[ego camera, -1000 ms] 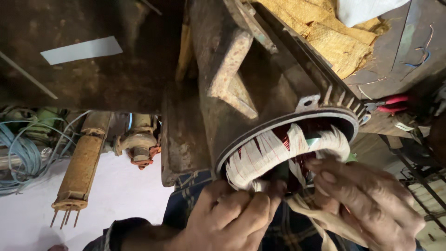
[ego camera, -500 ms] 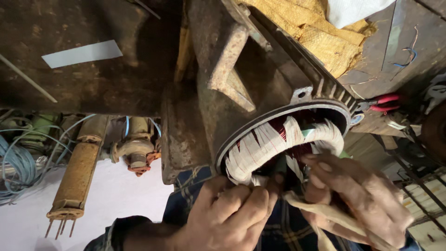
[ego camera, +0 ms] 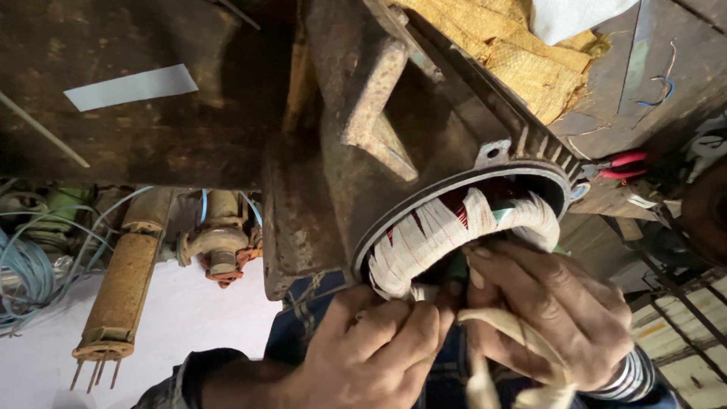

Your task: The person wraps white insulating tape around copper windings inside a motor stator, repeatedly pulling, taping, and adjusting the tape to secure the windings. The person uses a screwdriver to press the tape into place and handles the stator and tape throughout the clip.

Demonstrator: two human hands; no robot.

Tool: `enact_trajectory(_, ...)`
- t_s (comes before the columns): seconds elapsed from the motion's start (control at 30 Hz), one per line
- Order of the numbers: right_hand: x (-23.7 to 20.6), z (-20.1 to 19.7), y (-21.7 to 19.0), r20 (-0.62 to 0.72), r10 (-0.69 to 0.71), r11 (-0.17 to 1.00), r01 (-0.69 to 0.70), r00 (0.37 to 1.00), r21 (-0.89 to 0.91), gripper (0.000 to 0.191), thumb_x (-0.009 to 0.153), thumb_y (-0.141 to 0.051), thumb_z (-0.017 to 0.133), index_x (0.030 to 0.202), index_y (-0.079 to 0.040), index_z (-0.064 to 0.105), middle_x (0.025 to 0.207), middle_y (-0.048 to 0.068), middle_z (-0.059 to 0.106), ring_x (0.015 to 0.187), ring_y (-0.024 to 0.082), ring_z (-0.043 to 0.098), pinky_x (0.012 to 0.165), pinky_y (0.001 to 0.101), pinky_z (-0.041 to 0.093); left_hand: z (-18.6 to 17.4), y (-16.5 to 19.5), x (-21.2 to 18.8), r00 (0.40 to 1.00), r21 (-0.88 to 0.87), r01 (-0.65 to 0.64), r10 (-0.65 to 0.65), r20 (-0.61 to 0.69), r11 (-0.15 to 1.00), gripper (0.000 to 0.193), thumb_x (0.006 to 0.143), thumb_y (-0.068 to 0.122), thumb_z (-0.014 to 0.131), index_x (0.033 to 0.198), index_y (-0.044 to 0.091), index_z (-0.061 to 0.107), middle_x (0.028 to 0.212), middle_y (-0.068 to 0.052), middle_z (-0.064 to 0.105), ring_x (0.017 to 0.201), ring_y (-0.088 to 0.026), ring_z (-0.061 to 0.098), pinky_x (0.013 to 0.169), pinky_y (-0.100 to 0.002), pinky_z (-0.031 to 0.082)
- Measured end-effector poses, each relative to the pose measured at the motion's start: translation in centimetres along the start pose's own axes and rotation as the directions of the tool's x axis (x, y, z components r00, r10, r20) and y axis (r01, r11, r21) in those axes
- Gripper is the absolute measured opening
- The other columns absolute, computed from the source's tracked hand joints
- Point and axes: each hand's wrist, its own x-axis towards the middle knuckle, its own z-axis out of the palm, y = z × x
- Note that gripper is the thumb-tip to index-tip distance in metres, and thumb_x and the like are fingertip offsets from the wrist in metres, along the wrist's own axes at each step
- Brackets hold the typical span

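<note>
white cotton tape point(ego camera: 485, 344) runs out from between both hands and trails down toward the lower edge of the view, and it is the same kind of tape that already binds the winding point(ego camera: 454, 231) sitting in the mouth of the rusty motor housing point(ego camera: 394, 144), which lies tilted against the bench. the left hand point(ego camera: 371, 352) is clenched at the lower rim of the winding, fingers curled over the tape where it meets the coil, and the right hand point(ego camera: 553, 314) is grasping the loose run of tape, its fingertips pressed against the wrapped coil just beside the left. the likeliest trouble, as i judge it, is slack: if either grip eases while the tape is under pull, the last turns could loosen and leave the red wire beneath, which shows in gaps between the wraps, less covered. a hard tug could also snag the tape on the housing's rim point(ego camera: 424, 204) or its cooling fins point(ego camera: 545, 144) and fray it. the fingers work close to that metal edge, so a slip might scrape a knuckle. the trailing end may tangle, since it hangs free. off to the side a corroded tube with prongs point(ego camera: 117, 295) and red-handled pliers point(ego camera: 617, 165) lie well apart from the work
</note>
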Motion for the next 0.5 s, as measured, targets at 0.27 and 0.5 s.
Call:
enact_trajectory(0.27, -0.4, -0.8, 0.9, 0.237, -0.094, 0.995, 0.101, 0.967, -0.018, 0.019, 0.094, 0.005, 0.066, 0.109, 0.001, 0.076, 0.101, 0.019, 0.078, 0.07, 0.022, 0.075, 0.047, 0.0264, 0.052, 0.2, 0.0, -1.8, 0.995, 0.06, -0.064, 0.059, 0.077, 0.996, 0.023, 0.095, 0.021, 0.075, 0.108, 0.003, 0.073, 0.128, -0.007, 0.061, 0.104, -0.024, 0.049, 0.085, -0.043, 0.043)
enact_trajectory(0.5, 1.9, 0.9, -0.2, 0.423, -0.219, 0.963, 0.266, 0.879, -0.053, 0.011, 0.082, 0.0, 0.071, 0.088, -0.008, 0.078, 0.07, 0.009, 0.071, 0.058, 0.023, 0.068, 0.051, 0.037, 0.047, 1.3, 0.1, -2.2, 0.998, 0.107, -0.056, 0.052, 0.035, 0.993, 0.022, 0.104, 0.019, 0.074, 0.115, 0.0, 0.072, 0.129, -0.01, 0.055, 0.114, -0.027, 0.046, 0.097, -0.045, 0.039)
